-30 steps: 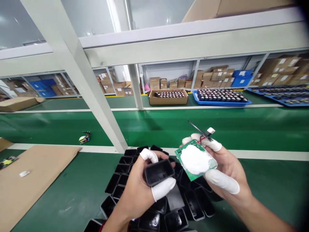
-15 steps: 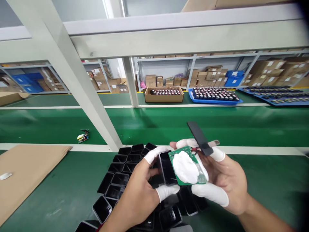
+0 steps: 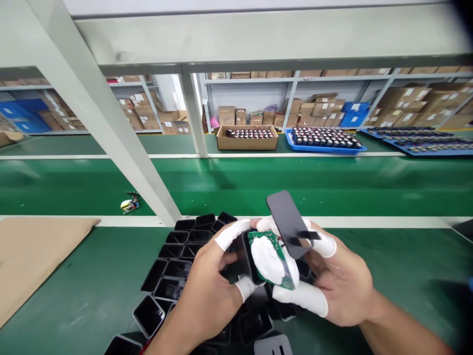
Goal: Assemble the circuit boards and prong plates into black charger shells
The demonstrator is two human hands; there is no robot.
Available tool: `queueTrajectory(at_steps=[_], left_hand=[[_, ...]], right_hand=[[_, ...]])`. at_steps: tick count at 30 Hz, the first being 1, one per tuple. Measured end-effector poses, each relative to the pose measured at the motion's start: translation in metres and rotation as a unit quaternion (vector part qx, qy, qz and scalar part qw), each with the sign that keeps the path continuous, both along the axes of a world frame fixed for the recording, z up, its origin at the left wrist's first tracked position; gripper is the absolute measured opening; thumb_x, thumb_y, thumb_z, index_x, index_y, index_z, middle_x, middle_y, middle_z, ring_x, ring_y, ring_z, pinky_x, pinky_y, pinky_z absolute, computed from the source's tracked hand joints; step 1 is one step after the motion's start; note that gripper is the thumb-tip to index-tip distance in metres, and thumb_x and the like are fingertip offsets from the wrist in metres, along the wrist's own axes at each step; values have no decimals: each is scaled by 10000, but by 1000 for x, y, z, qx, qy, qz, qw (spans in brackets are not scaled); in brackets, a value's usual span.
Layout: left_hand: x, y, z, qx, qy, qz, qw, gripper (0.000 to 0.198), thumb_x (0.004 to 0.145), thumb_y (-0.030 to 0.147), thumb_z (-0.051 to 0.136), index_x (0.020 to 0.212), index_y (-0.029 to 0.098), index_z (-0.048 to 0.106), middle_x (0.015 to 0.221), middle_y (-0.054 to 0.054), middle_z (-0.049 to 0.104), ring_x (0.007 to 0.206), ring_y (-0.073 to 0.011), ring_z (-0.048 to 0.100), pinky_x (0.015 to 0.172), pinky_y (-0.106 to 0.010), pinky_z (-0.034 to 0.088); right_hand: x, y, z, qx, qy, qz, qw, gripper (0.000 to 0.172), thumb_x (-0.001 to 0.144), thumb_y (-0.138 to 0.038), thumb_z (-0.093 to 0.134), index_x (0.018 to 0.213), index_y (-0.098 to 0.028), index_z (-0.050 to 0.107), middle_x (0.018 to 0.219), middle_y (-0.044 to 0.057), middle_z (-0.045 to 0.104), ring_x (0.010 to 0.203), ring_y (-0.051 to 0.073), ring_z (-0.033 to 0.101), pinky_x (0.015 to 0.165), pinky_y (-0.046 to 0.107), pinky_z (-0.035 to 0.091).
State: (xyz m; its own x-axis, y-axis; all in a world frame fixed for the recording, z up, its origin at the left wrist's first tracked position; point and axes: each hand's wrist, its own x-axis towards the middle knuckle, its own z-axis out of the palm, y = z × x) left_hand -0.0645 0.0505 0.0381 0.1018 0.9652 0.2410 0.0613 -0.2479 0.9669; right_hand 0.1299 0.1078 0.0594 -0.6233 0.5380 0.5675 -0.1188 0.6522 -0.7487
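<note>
My left hand [image 3: 207, 291], with white finger cots on thumb and forefinger, grips a small black plastic housing [image 3: 238, 256] with its open mouth turned to the right. My right hand [image 3: 338, 281], also in finger cots, holds a green circuit board [image 3: 271, 261] bearing a white blob. The board's left edge sits at the housing's mouth. A flat black lid [image 3: 288, 224] hangs off the board on short wires and stands above my right fingers. Both hands hover over a pile of empty black housings [image 3: 177, 276].
The green bench [image 3: 92, 291] carries a cardboard sheet [image 3: 33, 256] at left. A white frame post [image 3: 107, 133] slants across the green conveyor [image 3: 332, 187], where a small loose part [image 3: 129, 204] lies. Behind are a cardboard box [image 3: 247, 138], blue trays [image 3: 325, 140] and shelves of cartons.
My hands have come together: the board moved left and tilted until its edge met the housing's mouth. The black lid swung up over my right fingers. The camera dipped a little.
</note>
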Motion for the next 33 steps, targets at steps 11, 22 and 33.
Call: queueTrajectory(at_steps=[11, 22, 33], left_hand=[[1, 1, -2, 7, 18, 17, 1000, 801, 748, -55, 617, 1342, 469, 499, 1288, 32, 542, 1067, -148, 628, 934, -243, 556], [1, 2, -5, -9, 10, 17, 1000, 819, 740, -52, 625, 1326, 506, 493, 1351, 65, 512, 1259, -195, 527, 940, -234, 557], [0, 5, -1, 1, 22, 13, 1000, 819, 732, -49, 604, 1342, 486, 493, 1355, 68, 511, 1228, -192, 549, 942, -254, 564]], right_hand=[[-3, 4, 1, 69, -28, -11, 997, 480, 778, -105, 727, 1194, -230, 523, 1113, 71, 569, 1072, 177, 554, 1041, 322, 439], [-3, 1, 4, 94, -55, -37, 993, 580, 809, -124, 711, 1333, -216, 478, 1188, 79, 551, 1074, 149, 541, 977, 247, 451], [-2, -5, 4, 150, -108, -87, 979, 524, 869, -171, 651, 1349, -141, 442, 1324, 126, 505, 1267, 158, 487, 1087, 206, 389]])
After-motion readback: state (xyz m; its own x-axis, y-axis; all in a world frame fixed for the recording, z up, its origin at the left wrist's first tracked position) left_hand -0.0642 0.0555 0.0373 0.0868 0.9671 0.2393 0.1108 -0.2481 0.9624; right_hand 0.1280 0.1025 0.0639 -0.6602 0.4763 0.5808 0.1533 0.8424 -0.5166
